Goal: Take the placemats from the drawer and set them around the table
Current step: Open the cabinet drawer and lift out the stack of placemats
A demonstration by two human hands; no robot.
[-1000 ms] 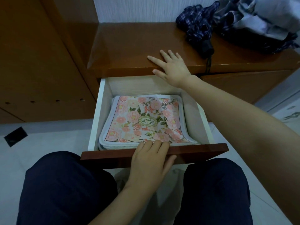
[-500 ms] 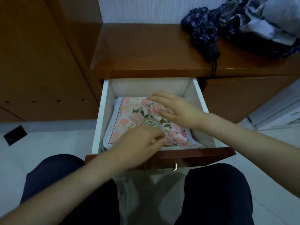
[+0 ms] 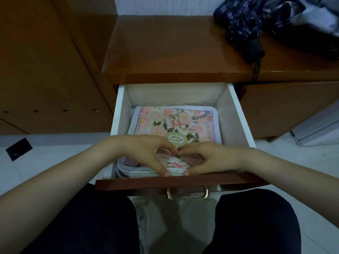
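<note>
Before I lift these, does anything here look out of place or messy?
Only the dark plaid folding umbrella, dumped beside crumpled clothing on the brown wooden cabinet top. The floral placemat stack lies neatly.

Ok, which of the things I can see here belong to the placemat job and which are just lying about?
Belongs to the job:
- floral placemats, stacked
- open drawer holding them
- left hand and right hand, both on the stack's near edge

Just lying about:
- folded umbrella on the cabinet top
- crumpled clothes beside it
</note>
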